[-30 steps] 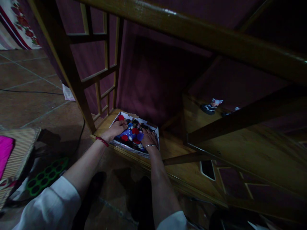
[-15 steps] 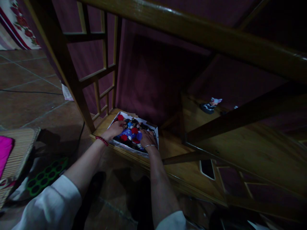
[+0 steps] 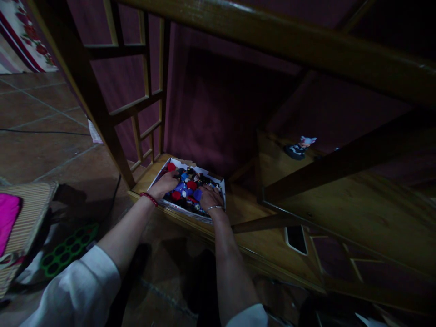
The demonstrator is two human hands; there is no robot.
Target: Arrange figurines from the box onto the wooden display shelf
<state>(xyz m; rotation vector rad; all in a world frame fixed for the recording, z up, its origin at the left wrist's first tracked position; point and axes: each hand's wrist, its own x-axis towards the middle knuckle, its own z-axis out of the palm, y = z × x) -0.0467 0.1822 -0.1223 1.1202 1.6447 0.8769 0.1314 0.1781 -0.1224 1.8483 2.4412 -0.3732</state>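
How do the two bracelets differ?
The red bracelet looks beaded and thicker, while the silvery bracelet looks like a thin, pale band. The red bracelet sits behind the left hand, the silvery bracelet behind the right hand. Both circle bare wrists, with each hand reaching into the same white box.

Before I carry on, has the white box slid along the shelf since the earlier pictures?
No. The white box shows no visible slide: its back left corner sits in the same place on the shelf, beside the lattice panel's foot.
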